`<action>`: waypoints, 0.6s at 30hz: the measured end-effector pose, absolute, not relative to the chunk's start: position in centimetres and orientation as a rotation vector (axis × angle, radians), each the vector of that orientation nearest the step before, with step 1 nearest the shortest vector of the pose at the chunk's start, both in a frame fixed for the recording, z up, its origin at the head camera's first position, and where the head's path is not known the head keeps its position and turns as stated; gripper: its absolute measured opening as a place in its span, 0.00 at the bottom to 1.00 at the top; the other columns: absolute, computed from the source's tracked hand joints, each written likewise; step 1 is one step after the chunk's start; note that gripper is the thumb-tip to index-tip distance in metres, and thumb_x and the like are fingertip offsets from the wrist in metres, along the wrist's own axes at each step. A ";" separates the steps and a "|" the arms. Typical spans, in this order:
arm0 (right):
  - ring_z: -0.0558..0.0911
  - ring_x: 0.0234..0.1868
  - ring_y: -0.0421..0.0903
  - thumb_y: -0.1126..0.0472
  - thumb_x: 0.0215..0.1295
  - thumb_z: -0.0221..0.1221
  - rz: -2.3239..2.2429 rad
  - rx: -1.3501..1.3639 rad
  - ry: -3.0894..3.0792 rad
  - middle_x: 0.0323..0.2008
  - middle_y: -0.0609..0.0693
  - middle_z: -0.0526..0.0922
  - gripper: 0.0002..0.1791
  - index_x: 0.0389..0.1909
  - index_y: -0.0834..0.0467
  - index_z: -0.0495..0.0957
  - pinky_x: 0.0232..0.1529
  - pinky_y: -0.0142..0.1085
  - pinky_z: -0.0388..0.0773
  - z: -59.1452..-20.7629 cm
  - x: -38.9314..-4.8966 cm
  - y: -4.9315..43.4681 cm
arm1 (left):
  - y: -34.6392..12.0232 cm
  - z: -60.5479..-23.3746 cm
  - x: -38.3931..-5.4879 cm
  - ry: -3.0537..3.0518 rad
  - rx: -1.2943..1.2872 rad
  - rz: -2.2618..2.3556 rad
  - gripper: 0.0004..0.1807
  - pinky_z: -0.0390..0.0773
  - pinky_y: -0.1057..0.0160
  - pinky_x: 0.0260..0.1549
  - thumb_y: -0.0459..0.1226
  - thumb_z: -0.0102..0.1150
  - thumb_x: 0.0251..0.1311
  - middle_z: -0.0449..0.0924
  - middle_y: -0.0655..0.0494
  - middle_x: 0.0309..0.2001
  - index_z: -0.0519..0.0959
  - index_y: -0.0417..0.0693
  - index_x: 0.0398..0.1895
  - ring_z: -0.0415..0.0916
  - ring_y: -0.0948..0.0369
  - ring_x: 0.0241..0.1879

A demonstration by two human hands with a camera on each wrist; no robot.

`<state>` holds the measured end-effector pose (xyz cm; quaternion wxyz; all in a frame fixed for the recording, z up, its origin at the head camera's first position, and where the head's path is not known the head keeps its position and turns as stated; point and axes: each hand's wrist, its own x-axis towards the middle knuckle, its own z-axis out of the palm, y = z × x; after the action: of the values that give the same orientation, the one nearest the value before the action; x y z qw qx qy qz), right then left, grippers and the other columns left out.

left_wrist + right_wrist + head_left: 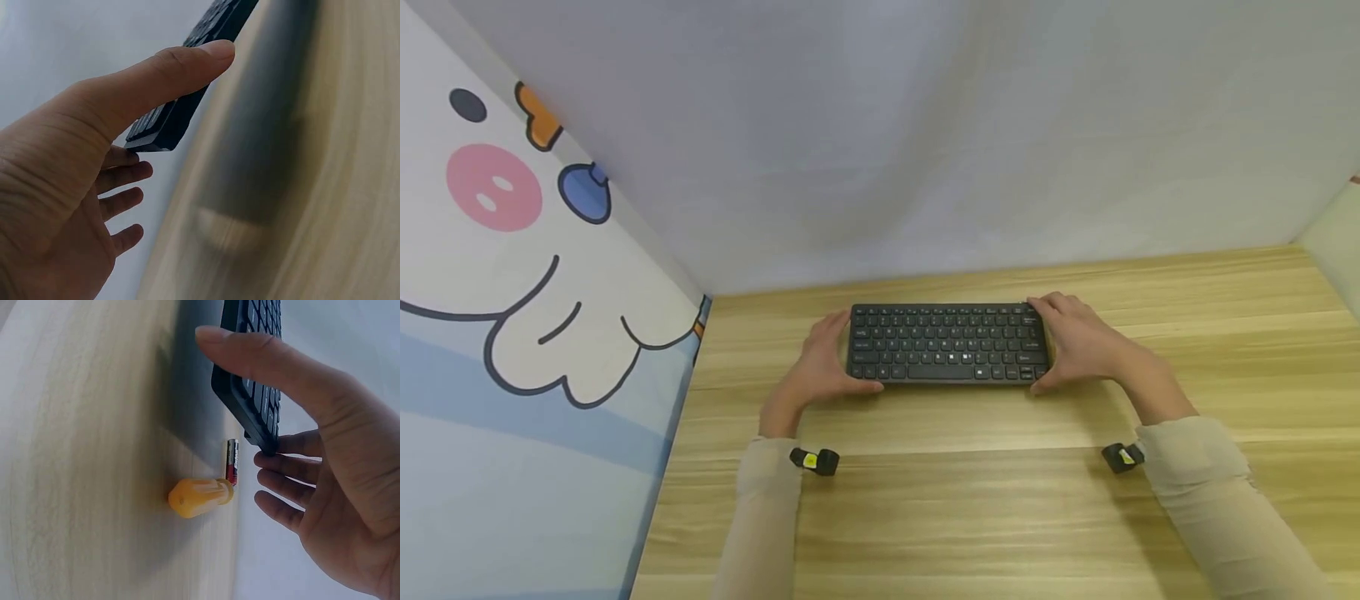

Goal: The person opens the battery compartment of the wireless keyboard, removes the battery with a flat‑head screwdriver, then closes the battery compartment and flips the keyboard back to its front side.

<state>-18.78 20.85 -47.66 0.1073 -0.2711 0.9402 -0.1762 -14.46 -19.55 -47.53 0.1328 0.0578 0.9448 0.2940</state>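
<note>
A slim black keyboard (947, 343) is raised level above the wooden table, its keys facing up and its shadow below it in both wrist views. My left hand (820, 367) grips its left end, thumb (187, 69) along the near edge and fingers at the far side. At the opposite end my right hand (1084, 343) holds it the same way, thumb (250, 351) on the near edge. Below the right end, an orange handle-shaped thing (199, 497) and a red and black battery (232, 461) lie on the table; the head view hides both.
Behind the wooden table (940, 517) rises a pale grey wall (880, 150). A panel with a cartoon pig (497, 187) borders the left side. Small black wrist devices (826, 462) stick out beside both sleeves.
</note>
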 end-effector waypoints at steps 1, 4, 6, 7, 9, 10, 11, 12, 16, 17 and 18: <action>0.69 0.66 0.66 0.37 0.28 0.83 -0.511 -0.799 2.767 0.66 0.68 0.69 0.76 0.75 0.71 0.56 0.73 0.64 0.66 -47.8 -18.8 20.8 | -19.5 -47.7 -14.5 2.744 0.170 0.840 0.75 0.45 0.38 0.82 0.57 0.84 0.35 0.44 0.43 0.83 0.45 0.48 0.84 0.39 0.43 0.83; 0.70 0.66 0.66 0.36 0.28 0.83 -0.488 -0.808 2.764 0.66 0.68 0.70 0.76 0.75 0.71 0.56 0.73 0.64 0.66 -48.1 -19.0 20.8 | -19.4 -48.3 -14.5 2.752 0.171 0.771 0.75 0.45 0.39 0.82 0.59 0.83 0.35 0.45 0.43 0.83 0.46 0.47 0.83 0.41 0.43 0.83; 0.70 0.66 0.67 0.36 0.28 0.83 -0.479 -0.821 2.766 0.66 0.69 0.70 0.76 0.75 0.71 0.56 0.73 0.64 0.66 -48.3 -19.1 20.7 | -19.3 -48.6 -14.5 2.754 0.174 0.723 0.74 0.45 0.39 0.82 0.60 0.82 0.36 0.46 0.42 0.83 0.47 0.45 0.83 0.42 0.43 0.83; 0.70 0.66 0.67 0.37 0.28 0.83 -0.477 -0.825 2.766 0.66 0.69 0.70 0.76 0.75 0.71 0.56 0.73 0.64 0.66 -48.4 -19.1 20.7 | -19.3 -48.8 -14.5 2.758 0.180 0.698 0.73 0.45 0.39 0.82 0.60 0.82 0.37 0.47 0.42 0.82 0.48 0.44 0.83 0.43 0.43 0.83; 0.71 0.66 0.67 0.37 0.27 0.83 -0.467 -0.835 2.767 0.65 0.69 0.70 0.76 0.75 0.72 0.56 0.73 0.64 0.66 -48.7 -19.1 20.6 | -19.2 -49.0 -14.4 2.766 0.190 0.659 0.73 0.44 0.40 0.83 0.60 0.82 0.37 0.49 0.41 0.81 0.49 0.42 0.82 0.44 0.42 0.82; 0.71 0.66 0.67 0.37 0.27 0.83 -0.461 -0.838 2.766 0.65 0.69 0.70 0.76 0.75 0.72 0.56 0.73 0.64 0.66 -48.8 -19.0 20.5 | -19.2 -49.2 -14.3 2.774 0.200 0.642 0.72 0.45 0.40 0.83 0.60 0.81 0.37 0.50 0.41 0.81 0.50 0.40 0.82 0.45 0.42 0.82; 0.71 0.66 0.67 0.37 0.28 0.83 -0.452 -0.838 2.766 0.66 0.69 0.70 0.76 0.75 0.72 0.56 0.73 0.64 0.66 -48.9 -19.0 20.4 | -19.2 -49.3 -14.3 2.782 0.209 0.630 0.72 0.45 0.41 0.83 0.60 0.81 0.38 0.51 0.41 0.80 0.51 0.39 0.81 0.45 0.42 0.82; 0.71 0.66 0.67 0.38 0.28 0.83 -0.450 -0.837 2.766 0.66 0.69 0.70 0.76 0.75 0.72 0.57 0.73 0.64 0.66 -48.9 -18.9 20.4 | -19.1 -49.5 -14.2 2.789 0.215 0.620 0.71 0.45 0.41 0.83 0.60 0.81 0.38 0.51 0.41 0.80 0.52 0.39 0.81 0.45 0.43 0.82; 0.70 0.67 0.69 0.39 0.29 0.83 -0.429 -0.826 2.762 0.67 0.70 0.69 0.75 0.75 0.72 0.56 0.73 0.65 0.65 -48.8 -18.7 20.1 | -19.1 -50.0 -14.1 2.813 0.216 0.593 0.71 0.44 0.40 0.83 0.60 0.81 0.39 0.52 0.42 0.79 0.52 0.38 0.81 0.42 0.43 0.82; 0.70 0.68 0.69 0.39 0.29 0.83 -0.424 -0.822 2.763 0.68 0.70 0.68 0.75 0.76 0.72 0.56 0.74 0.65 0.65 -48.8 -18.7 20.0 | -19.1 -50.0 -14.1 2.815 0.211 0.596 0.71 0.43 0.40 0.83 0.60 0.81 0.38 0.52 0.42 0.79 0.51 0.38 0.81 0.42 0.43 0.82; 0.69 0.68 0.70 0.39 0.29 0.83 -0.421 -0.818 2.764 0.68 0.70 0.68 0.75 0.76 0.72 0.56 0.73 0.65 0.65 -48.7 -18.6 20.0 | -19.2 -50.1 -14.1 2.818 0.206 0.604 0.71 0.43 0.39 0.83 0.60 0.81 0.38 0.51 0.42 0.79 0.51 0.38 0.81 0.41 0.43 0.82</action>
<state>-18.64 19.98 -48.67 0.1141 -0.2791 0.9426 -0.1434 -14.08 -19.17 -50.12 0.1259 0.0706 0.9675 0.2075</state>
